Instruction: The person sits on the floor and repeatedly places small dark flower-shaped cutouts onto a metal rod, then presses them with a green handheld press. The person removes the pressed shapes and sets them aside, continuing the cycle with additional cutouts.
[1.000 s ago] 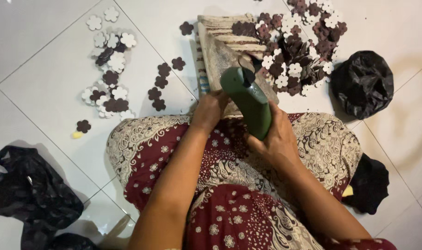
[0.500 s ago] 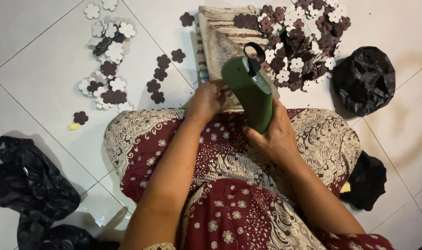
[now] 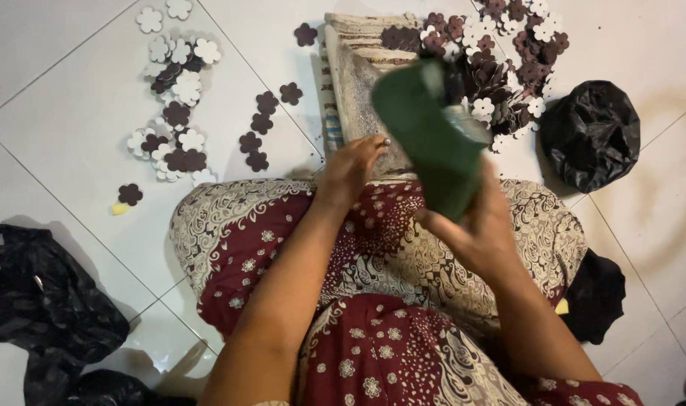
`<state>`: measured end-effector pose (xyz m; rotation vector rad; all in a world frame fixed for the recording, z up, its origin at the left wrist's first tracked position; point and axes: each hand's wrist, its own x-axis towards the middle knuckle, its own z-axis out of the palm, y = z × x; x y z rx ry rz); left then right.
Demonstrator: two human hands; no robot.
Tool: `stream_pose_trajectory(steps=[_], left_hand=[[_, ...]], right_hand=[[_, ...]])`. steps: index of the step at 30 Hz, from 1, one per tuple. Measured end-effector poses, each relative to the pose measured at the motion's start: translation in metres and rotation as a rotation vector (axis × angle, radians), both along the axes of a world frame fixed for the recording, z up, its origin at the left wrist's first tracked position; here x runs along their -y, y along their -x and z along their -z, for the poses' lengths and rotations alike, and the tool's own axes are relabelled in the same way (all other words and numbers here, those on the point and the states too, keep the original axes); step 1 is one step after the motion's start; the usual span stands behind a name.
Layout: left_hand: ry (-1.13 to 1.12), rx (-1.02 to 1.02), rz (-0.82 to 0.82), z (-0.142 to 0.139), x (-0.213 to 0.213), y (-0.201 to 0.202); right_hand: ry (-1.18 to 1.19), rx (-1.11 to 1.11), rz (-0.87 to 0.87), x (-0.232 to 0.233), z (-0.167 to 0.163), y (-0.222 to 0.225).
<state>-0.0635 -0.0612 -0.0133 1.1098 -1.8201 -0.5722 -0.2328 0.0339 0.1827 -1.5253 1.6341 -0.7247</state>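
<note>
The setting is a home floor used as a craft work area: the surface is large glossy white ceramic tiles (image 3: pixel 80 113) with thin dark grout lines. Small flat flower-shaped cutouts in white and dark maroon (image 3: pixel 174 113) lie scattered directly on the tiles, with a larger heap of the same cutouts (image 3: pixel 508 53) beside a folded beige woven cloth (image 3: pixel 358 83). Crumpled black plastic bags (image 3: pixel 591 131) lie near the seated person's patterned maroon batik garment (image 3: pixel 373 256).

A dark green bottle (image 3: pixel 431 143), blurred, is held up in the right hand (image 3: pixel 478 229) above the lap, tilted with its top toward the flower pile. A knotted black plastic bag (image 3: pixel 591 131) sits on the tiles at the right, just beside that pile. A crumpled black plastic bag (image 3: pixel 46 301) lies at the lower left. No labels, signs or screens show.
</note>
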Motion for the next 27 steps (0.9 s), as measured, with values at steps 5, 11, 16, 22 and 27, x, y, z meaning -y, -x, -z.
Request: stream_pose_trajectory(steps=[5, 11, 16, 22, 27], left_hand=[[-0.331, 0.090, 0.027, -0.002, 0.007, 0.003], [-0.082, 0.117, 0.006, -0.004, 0.006, -0.008], [-0.062, -0.038, -0.008, -0.004, 0.006, -0.010], [-0.078, 0.114, 0.047, -0.001, 0.010, -0.005], [-0.302, 0.037, 0.021, -0.003, 0.012, -0.001]], right_hand=[[0.528, 0.234, 0.005, -0.015, 0.006, 0.029], [0.243, -0.389, -0.074, 0.002, 0.053, 0.005], [0.000, -0.519, -0.078, 0.012, 0.032, -0.009], [-0.005, 0.115, 0.057, -0.002, 0.018, 0.015], [0.473, 0.102, 0.003, -0.005, 0.027, 0.043]])
